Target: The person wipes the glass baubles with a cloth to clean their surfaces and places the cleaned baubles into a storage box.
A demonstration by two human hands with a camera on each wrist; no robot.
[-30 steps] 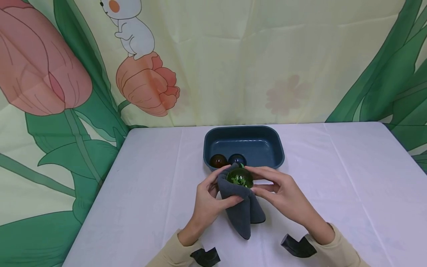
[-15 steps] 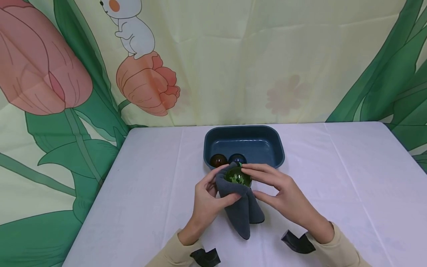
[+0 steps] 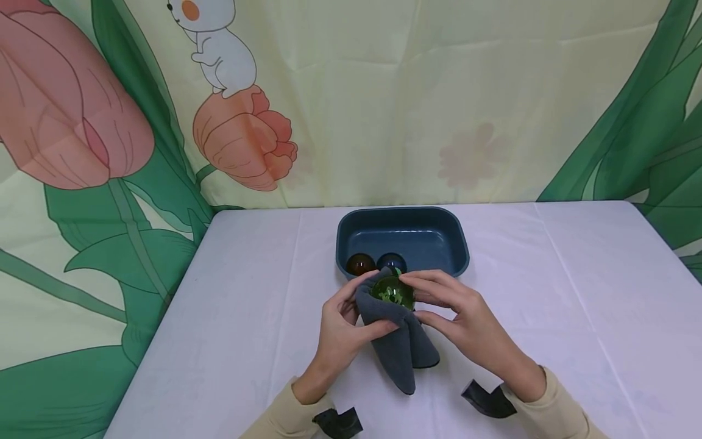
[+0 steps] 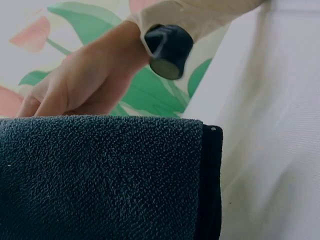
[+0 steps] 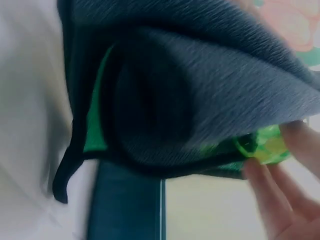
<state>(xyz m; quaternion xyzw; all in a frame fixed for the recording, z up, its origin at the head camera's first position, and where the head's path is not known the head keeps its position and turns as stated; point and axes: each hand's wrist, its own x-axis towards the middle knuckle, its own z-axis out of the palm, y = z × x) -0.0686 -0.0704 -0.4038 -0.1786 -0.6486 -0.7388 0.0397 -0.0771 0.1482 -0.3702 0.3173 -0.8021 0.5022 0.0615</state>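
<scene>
Since a moment ago my right hand [image 3: 466, 320] has curled a little further over the green ball [image 3: 393, 292], and the hanging end of the grey cloth [image 3: 403, 350] has swung slightly towards my right; little else has shifted. Nearest to me, both my cream sleeves come in over the white tablecloth [image 3: 548, 317], each with a dark wrist mount at the cuff. Just beyond them the cloth's folded tail droops down onto the table between my wrists. My left hand [image 3: 342, 326] is clamped on the cloth, thumb and fingers curled round its bunched upper part, cupping the ball from below and from the left. My right hand pinches the ball itself, fingertips [image 5: 260, 175] on its top and thumb at its near side, so the ball sits wrapped in the cloth between both hands, just above the table. Right behind it, almost touching my fingers, stands the dark blue tray [image 3: 439, 222], holding an amber ball [image 3: 360, 264] and a blue ball [image 3: 391, 262] side by side in its near left corner. Farthest back hangs the tulip-printed curtain [image 3: 384, 110]
</scene>
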